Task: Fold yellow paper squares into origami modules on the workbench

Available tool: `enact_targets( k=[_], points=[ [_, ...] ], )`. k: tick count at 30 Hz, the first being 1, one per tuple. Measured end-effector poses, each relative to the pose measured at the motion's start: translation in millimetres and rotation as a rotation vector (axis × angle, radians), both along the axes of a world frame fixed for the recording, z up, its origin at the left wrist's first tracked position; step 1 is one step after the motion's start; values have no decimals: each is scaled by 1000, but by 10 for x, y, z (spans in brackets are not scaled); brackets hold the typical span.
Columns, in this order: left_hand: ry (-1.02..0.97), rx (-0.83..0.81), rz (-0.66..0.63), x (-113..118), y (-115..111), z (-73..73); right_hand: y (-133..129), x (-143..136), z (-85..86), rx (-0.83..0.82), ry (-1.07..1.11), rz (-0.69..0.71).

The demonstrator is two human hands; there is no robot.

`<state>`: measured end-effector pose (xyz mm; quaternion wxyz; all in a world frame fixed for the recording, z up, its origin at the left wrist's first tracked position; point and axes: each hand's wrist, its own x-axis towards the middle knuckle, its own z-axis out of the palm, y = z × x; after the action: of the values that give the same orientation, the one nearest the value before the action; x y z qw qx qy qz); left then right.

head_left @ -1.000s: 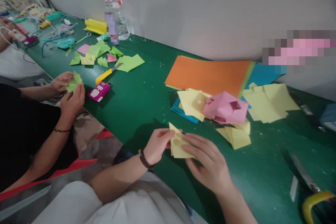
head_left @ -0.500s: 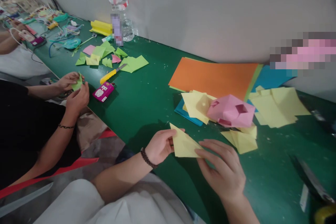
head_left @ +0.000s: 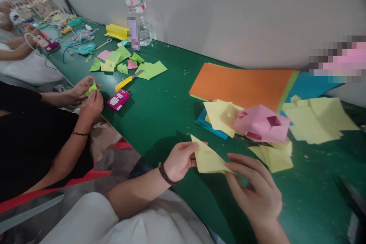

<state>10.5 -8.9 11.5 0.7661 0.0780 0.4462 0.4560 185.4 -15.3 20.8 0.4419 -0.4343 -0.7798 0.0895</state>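
A pale yellow sheet of paper (head_left: 208,159), folded into a triangle, is held above the green table between my two hands. My left hand (head_left: 181,161) pinches its upper left side, thumb on top and fingers behind. The thumb and a finger of my right hand (head_left: 256,187) close on the triangle's right-hand tip, while the other fingers stay loosely curved. Just beyond lie a pink folded paper shape (head_left: 261,124) with openings in it, and yellow paper pieces (head_left: 221,116). Another few folded yellow papers (head_left: 274,156) rest to the right of the triangle.
Orange sheets (head_left: 243,87) lie by the wall, with blue paper (head_left: 311,85) and yellow squares (head_left: 317,118) to their right. At left, a co-worker's hands (head_left: 91,95) hold green paper near a purple box (head_left: 119,100) and a yellow craft knife (head_left: 126,82). A plastic bottle (head_left: 137,7) stands behind.
The whole view has shifted, so things appear farther right. My right thumb and finger now sit on the triangle's tip, which lifts slightly. The co-worker's green paper has changed shape.
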Motion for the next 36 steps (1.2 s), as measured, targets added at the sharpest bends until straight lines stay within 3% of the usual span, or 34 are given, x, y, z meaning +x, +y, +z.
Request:
enact_targets(
  k=[9,27,36],
  points=[
    [63,75,-20,5,-12,37,7,-9,-28,-9,-7,43],
    [75,60,-25,14,-9,50,15,2,-24,14,-20,40],
    [220,168,-50,33,-50,74,25,-26,-8,85,-72,34]
  ],
)
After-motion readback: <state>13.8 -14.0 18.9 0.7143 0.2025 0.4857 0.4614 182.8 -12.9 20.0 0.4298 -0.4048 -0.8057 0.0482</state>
